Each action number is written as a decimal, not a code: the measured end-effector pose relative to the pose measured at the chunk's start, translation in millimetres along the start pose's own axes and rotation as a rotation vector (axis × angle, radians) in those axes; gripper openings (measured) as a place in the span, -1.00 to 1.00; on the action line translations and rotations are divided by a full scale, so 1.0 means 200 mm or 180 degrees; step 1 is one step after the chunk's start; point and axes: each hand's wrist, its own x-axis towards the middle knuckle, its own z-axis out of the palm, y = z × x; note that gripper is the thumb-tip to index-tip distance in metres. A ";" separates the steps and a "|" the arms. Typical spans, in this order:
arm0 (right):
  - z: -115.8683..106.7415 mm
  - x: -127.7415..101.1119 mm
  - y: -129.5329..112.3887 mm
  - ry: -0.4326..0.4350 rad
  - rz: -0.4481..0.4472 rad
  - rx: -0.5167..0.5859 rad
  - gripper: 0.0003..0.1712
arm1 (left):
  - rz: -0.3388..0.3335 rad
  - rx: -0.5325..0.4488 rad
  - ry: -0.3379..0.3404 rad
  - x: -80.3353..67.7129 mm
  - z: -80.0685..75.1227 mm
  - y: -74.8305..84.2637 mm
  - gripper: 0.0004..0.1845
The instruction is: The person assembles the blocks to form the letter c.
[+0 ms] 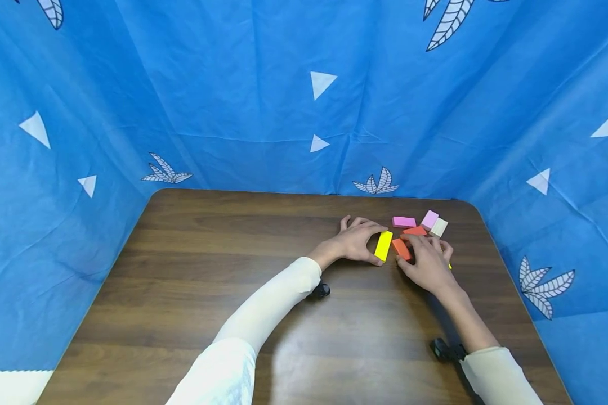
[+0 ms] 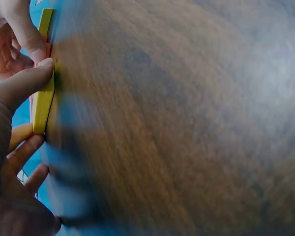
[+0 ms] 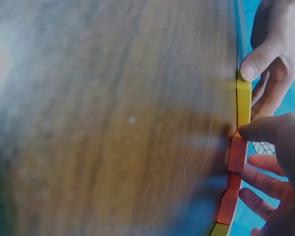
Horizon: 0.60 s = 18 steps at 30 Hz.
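Observation:
My left hand (image 1: 356, 242) pinches a yellow block (image 1: 383, 246) lengthwise, thumb at the near end and fingertips at the far end. Close to its right, my right hand (image 1: 428, 264) holds an orange block (image 1: 401, 249) between thumb and fingers. In the right wrist view, the yellow block (image 3: 244, 101) and orange block (image 3: 237, 153) stand nearly end to end. The left wrist view shows the yellow block (image 2: 44, 105) low at the tabletop. A second orange block (image 1: 414, 231) lies just beyond my right fingers. Part of another yellow block (image 1: 450, 266) shows beside my right hand, mostly hidden.
Behind the hands lie a pink block (image 1: 403, 222), a lilac block (image 1: 429, 219) and a cream block (image 1: 438, 227). The brown wooden table (image 1: 223, 247) ends at a blue patterned curtain (image 1: 263, 112) at the back and sides.

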 end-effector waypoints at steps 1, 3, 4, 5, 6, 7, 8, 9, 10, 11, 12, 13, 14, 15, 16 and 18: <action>0.00 -0.01 0.00 0.0040 0.0019 0.0006 -0.33 | -0.0002 0.0004 0.0013 0.00 0.00 0.00 -0.01; 0.00 -0.01 0.01 0.0125 0.0051 0.0008 -0.37 | -0.0013 0.0026 0.0047 0.00 0.00 0.00 -0.01; 0.01 -0.02 0.01 0.0171 0.0062 -0.0005 -0.41 | -0.0018 0.0042 0.0068 0.01 0.00 0.00 -0.01; 0.01 -0.02 0.01 0.0208 0.0071 -0.0013 -0.45 | -0.0018 0.0047 0.0093 0.01 -0.01 0.00 -0.01; 0.01 -0.02 0.02 0.0238 0.0080 -0.0017 -0.49 | -0.0016 0.0049 0.0114 0.01 -0.01 0.00 -0.01; 0.01 -0.02 0.02 0.0258 0.0082 -0.0024 -0.52 | -0.0027 0.0055 0.0132 0.01 -0.01 -0.01 -0.01; 0.01 -0.02 0.02 0.0277 0.0084 -0.0032 -0.55 | -0.0029 0.0061 0.0146 0.00 -0.01 -0.01 -0.01; 0.02 -0.01 0.02 0.0291 0.0087 -0.0041 -0.57 | -0.0026 0.0066 0.0154 0.00 -0.01 -0.02 -0.01; 0.02 -0.01 0.02 0.0305 0.0088 -0.0042 -0.58 | -0.0022 0.0072 0.0159 0.00 -0.01 -0.02 0.00; 0.02 -0.01 0.02 0.0315 0.0091 -0.0036 -0.59 | -0.0018 0.0068 0.0164 0.00 -0.01 -0.02 0.00; 0.02 -0.01 0.02 0.0321 0.0093 -0.0035 -0.59 | -0.0012 0.0062 0.0168 0.00 -0.01 -0.02 0.00; 0.02 -0.01 0.02 0.0325 0.0093 -0.0036 -0.60 | -0.0012 0.0066 0.0172 0.00 -0.01 -0.03 0.00; 0.02 -0.01 0.02 0.0329 0.0094 -0.0032 -0.60 | -0.0006 0.0065 0.0178 -0.01 -0.01 -0.03 0.00; 0.02 -0.01 0.02 0.0326 0.0091 -0.0022 -0.60 | -0.0004 0.0063 0.0189 -0.01 -0.01 -0.03 0.00; 0.02 -0.01 0.02 0.0323 0.0085 -0.0014 -0.61 | -0.0001 0.0062 0.0202 -0.01 -0.01 -0.03 -0.01; 0.02 -0.01 0.02 0.0315 0.0073 0.0010 -0.61 | 0.0009 0.0058 0.0233 -0.01 -0.01 -0.04 -0.03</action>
